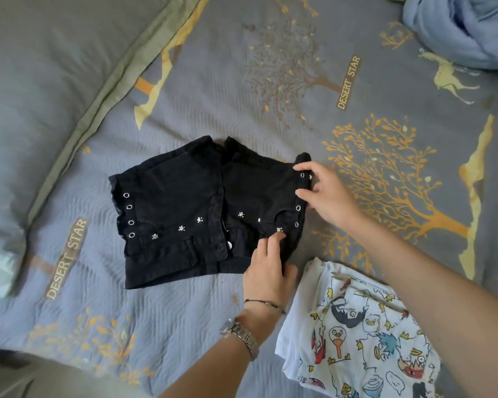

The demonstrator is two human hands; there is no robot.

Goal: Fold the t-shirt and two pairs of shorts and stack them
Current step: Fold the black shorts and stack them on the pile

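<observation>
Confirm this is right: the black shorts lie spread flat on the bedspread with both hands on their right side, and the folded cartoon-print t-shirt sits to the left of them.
One thing is wrong: the cartoon-print t-shirt sits to the right of the black shorts, nearer the person, not to the left. The head view shows it. The rest holds: the shorts lie spread on the bedspread, with the left hand and right hand on their right side.

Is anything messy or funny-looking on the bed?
A little. The black denim shorts with metal eyelets lie spread open and unzipped, not folded yet, with both hands on their right side. In the far right corner a pale blue cloth sits crumpled. The white cartoon-print t-shirt looks neatly folded.
</observation>
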